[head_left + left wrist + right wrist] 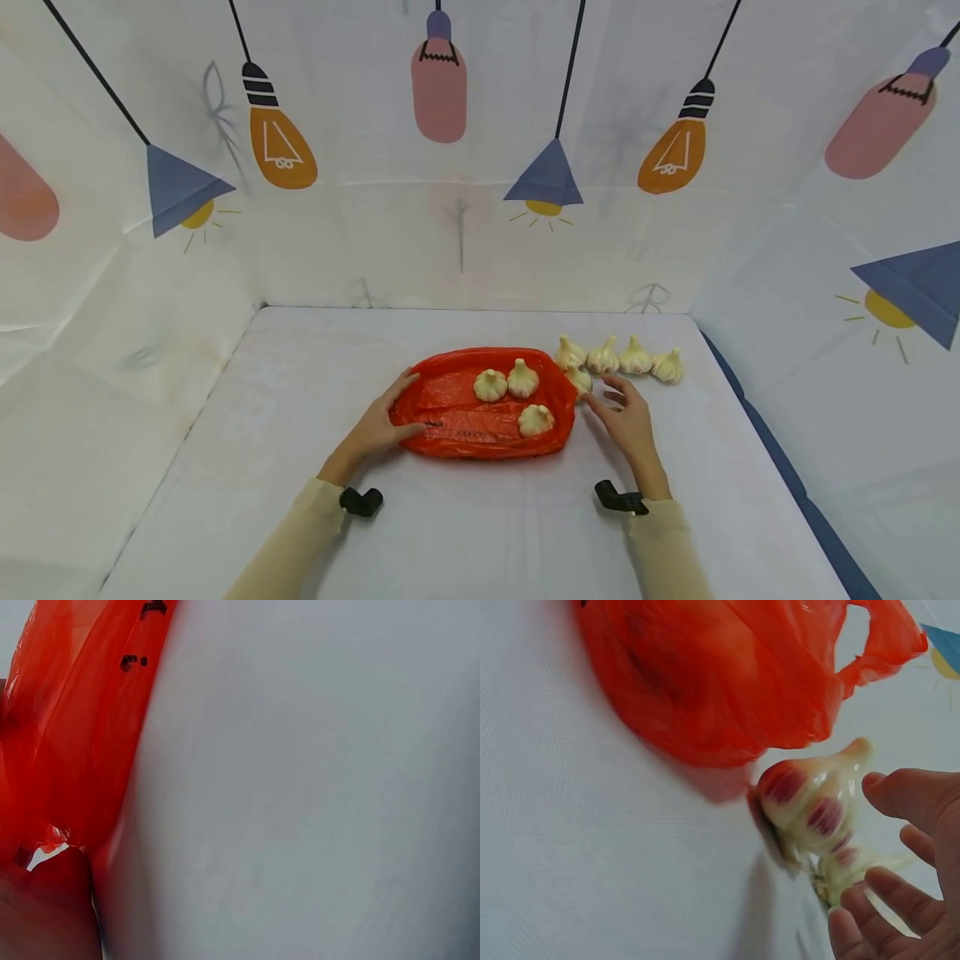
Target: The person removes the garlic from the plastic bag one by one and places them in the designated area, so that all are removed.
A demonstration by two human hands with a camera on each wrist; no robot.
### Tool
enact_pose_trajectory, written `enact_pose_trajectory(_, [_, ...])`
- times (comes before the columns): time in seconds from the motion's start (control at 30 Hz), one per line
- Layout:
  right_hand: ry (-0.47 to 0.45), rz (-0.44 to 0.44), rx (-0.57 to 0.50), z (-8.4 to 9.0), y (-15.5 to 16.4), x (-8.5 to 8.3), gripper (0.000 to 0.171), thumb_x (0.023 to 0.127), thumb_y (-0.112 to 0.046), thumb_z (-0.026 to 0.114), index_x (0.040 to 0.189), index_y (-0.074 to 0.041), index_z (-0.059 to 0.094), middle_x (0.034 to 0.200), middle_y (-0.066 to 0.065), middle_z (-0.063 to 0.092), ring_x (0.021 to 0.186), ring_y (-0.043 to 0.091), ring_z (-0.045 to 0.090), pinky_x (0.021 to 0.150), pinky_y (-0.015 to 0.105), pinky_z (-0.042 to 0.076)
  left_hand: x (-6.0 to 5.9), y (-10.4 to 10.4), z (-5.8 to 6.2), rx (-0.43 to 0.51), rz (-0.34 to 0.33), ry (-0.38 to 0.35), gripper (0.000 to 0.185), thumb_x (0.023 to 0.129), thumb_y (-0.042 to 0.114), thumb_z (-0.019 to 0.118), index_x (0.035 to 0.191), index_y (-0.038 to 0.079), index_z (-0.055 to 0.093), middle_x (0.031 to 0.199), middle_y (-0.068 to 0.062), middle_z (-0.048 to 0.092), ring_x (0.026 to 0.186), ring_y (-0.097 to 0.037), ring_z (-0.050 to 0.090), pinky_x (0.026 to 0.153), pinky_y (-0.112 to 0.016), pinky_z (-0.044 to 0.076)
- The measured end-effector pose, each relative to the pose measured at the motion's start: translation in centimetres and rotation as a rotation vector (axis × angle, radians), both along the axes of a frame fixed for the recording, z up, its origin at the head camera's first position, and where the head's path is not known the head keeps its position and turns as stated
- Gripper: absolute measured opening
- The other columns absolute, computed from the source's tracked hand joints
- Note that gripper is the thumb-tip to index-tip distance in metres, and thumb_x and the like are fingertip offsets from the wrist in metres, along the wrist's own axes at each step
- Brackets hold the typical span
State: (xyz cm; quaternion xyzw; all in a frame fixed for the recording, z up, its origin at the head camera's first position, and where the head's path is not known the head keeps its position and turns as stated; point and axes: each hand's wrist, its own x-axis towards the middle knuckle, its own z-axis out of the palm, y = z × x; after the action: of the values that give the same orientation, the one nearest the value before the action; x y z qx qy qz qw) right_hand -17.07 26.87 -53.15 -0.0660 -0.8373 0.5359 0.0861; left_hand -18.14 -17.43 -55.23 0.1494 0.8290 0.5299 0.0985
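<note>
Well, from the head, the left hand (372,425) grips the left end of a red bag (468,448) with 3 garlic bulbs (523,380) inside; 5 loose bulbs (635,358) lie beyond its right end. Left wrist: red plastic at the thumb. Right wrist: the right hand (632,425), fingers loosely spread, holds nothing beside 1 bulb.

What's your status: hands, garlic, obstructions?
Left hand gripping red plastic bag; right hand beside a garlic bulb, not gripping. Three bulbs inside, five outside. Bag's right rim stands between that bulb and interior.
</note>
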Motion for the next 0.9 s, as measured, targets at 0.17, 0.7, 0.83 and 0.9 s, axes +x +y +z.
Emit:
enact_pose_trajectory(0.17, [0.034, 0.003, 0.002, 0.7, 0.1, 0.0, 0.058, 0.09, -0.015, 0.081, 0.139, 0.002, 0.057, 0.149, 0.019, 0.055, 0.126, 0.043, 0.059, 0.079, 0.003, 0.046, -0.2, -0.4, 0.1, -0.038, 0.007, -0.03, 0.09, 0.088, 0.034, 0.081, 0.163, 0.022, 0.032, 0.175, -0.005, 0.01, 0.159, -0.038, 0.013, 0.124, -0.065, 0.02])
enact_pose_trajectory(0.7, [0.095, 0.219, 0.087, 5.8, -2.3, -0.9, 0.056, 0.094, -0.02, 0.076, 0.142, -0.001, 0.054, 0.145, 0.024, 0.055, 0.13, 0.047, 0.057, 0.102, 0.051, 0.055, -0.4, -1.7, 0.1, -0.032, 0.01, -0.002, 0.089, 0.087, 0.032, 0.082, 0.161, 0.016, 0.034, 0.174, -0.008, 0.012, 0.159, -0.039, 0.011, 0.125, -0.065, 0.017])
enact_pose_trajectory(0.83, [0.088, 0.288, 0.088, 7.2, -3.5, -1.3, 0.057, 0.095, -0.023, 0.075, 0.144, -0.005, 0.053, 0.148, 0.023, 0.054, 0.131, 0.047, 0.056, 0.107, 0.06, 0.049, -0.5, -1.6, -0.1, -0.03, 0.005, -0.001, 0.089, 0.088, 0.03, 0.082, 0.162, 0.015, 0.034, 0.174, -0.008, 0.012, 0.16, -0.038, 0.011, 0.125, -0.065, 0.016])
enact_pose_trajectory(0.9, [0.086, 0.329, 0.099, 7.8, -4.1, -1.5, 0.058, 0.095, -0.025, 0.075, 0.146, -0.007, 0.052, 0.15, 0.021, 0.053, 0.133, 0.046, 0.055, 0.108, 0.06, 0.049, -0.5, -1.5, -0.1, -0.024, 0.004, -0.003, 0.089, 0.088, 0.029, 0.082, 0.162, 0.015, 0.034, 0.174, -0.007, 0.012, 0.16, -0.037, 0.01, 0.125, -0.064, 0.015])
